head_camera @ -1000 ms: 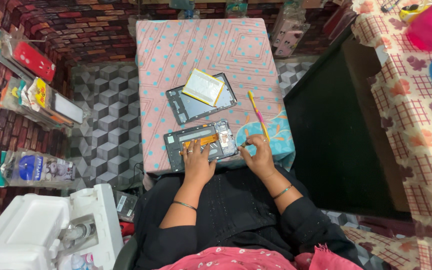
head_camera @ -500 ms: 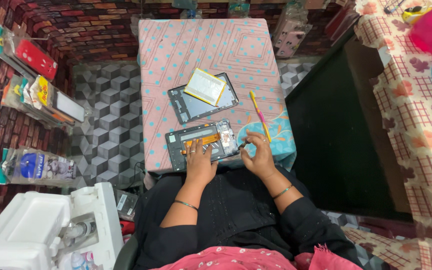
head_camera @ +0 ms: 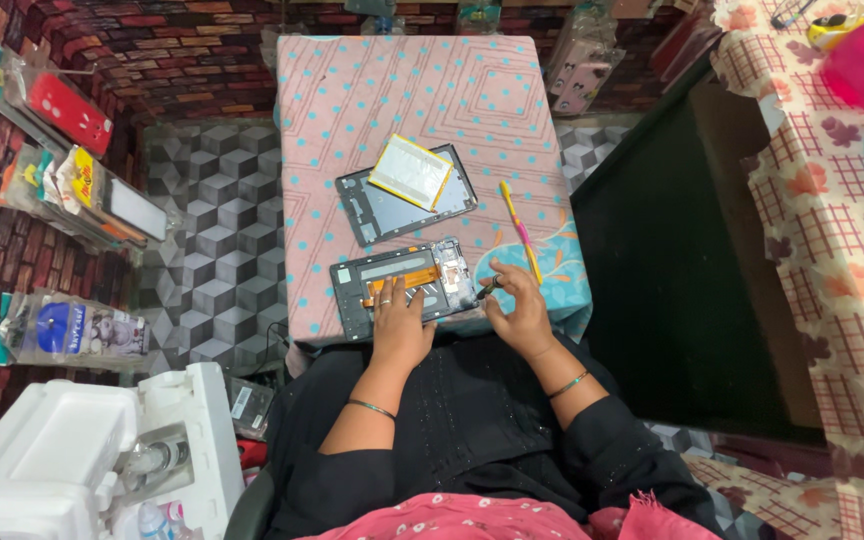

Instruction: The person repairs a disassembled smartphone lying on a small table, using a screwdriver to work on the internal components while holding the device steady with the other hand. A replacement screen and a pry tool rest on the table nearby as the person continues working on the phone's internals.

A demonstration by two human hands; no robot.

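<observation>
Opened dark tablet chassis with an orange flex strip lies at the near edge of the pink, dot-patterned cloth-covered table. Beyond it rests a separate grey back panel bearing a pale rectangular battery pack. Left hand lies flat on the chassis, fingers spread. Right hand, at the chassis's right end, pinches a small dark tool between closed fingertips. A slim yellow-and-pink screwdriver lies just beside it.
</observation>
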